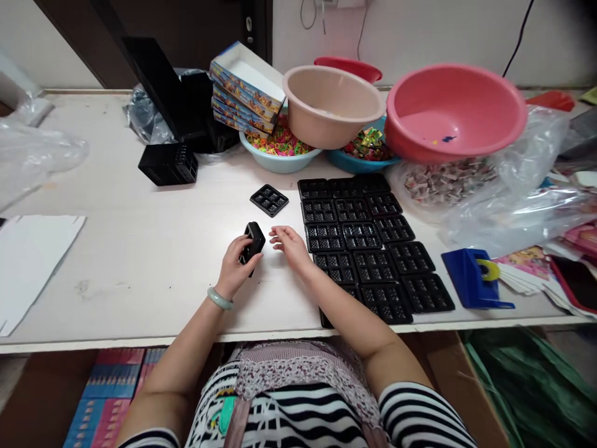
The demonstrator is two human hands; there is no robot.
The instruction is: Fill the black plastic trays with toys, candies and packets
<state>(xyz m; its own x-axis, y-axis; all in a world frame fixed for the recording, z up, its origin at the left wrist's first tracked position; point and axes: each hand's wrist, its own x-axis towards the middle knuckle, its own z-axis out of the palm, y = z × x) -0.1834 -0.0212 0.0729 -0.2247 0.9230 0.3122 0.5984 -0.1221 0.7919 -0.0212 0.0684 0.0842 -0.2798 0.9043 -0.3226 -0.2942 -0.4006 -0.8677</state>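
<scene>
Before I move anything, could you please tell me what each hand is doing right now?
Left hand: closed around a small stack of black trays.
Right hand: open, fingers slightly curled, holding nothing visible.

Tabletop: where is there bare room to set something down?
Widest bare patch of the tabletop: between the white sheet, the black block and the left hand. A narrow strip separates the lone tray from the tray rows. Crowded: the right side, by the blue dispenser, and behind the rows, with basins.
</scene>
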